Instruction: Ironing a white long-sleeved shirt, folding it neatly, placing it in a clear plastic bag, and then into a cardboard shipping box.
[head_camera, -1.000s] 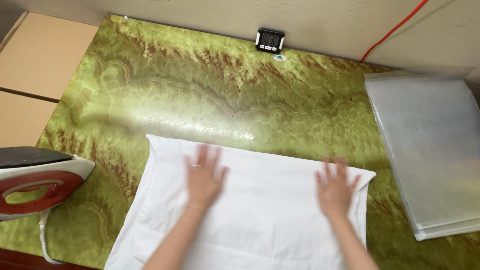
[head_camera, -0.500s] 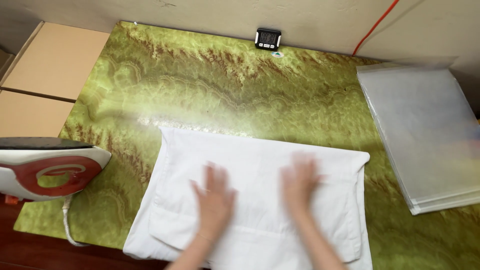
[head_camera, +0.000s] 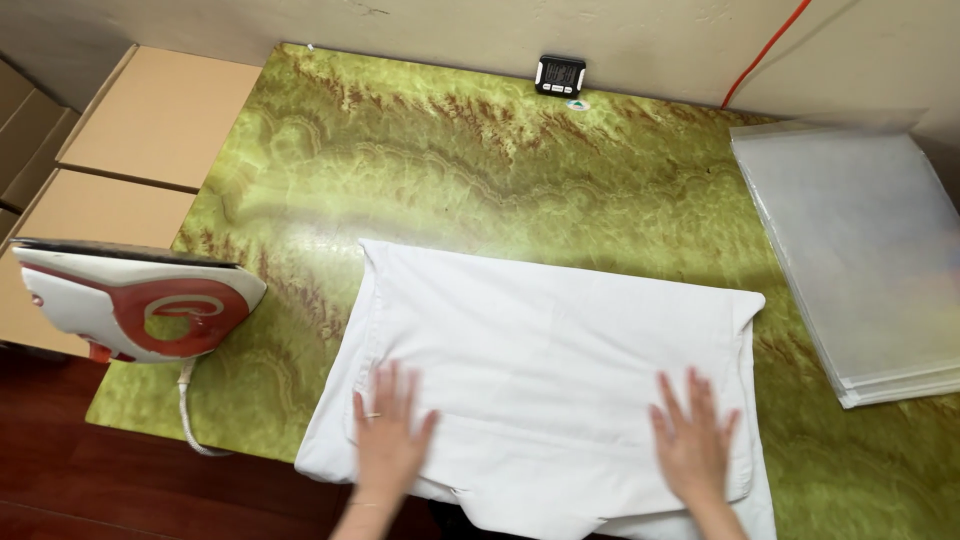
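White folded shirt (head_camera: 545, 370) lies flat at the near edge of a green marbled bench (head_camera: 480, 180), its lower hem hanging just over the front lip. A person presses both palms onto the fabric: the left hand (head_camera: 388, 440) rests open, fingers spread, on the near left part of the cloth, while the right hand (head_camera: 695, 445) lies open and flat near the right fold. Neither hand grips anything; both simply bear down on the cotton.

A red and white iron (head_camera: 135, 300) stands on its heel at the left end of the bench, well apart from the shirt, its cord (head_camera: 190, 425) trailing off the front edge. A stack of clear plastic sleeves (head_camera: 860, 250) sits to the right, near the shirt but not touching it. A small black timer (head_camera: 560, 75) stands against the wall at the far side, beside an orange cable (head_camera: 765, 50) running up the wall. Cardboard boxes (head_camera: 150, 120) sit beyond the left end of the bench.

Smoothing of this kind likely goes best with flat palms and even pressure, working from the middle outward so creases run off the sides, and with the folded edges held square. The overhanging hem could drag the cloth forward, so light, steady contact seems wise.
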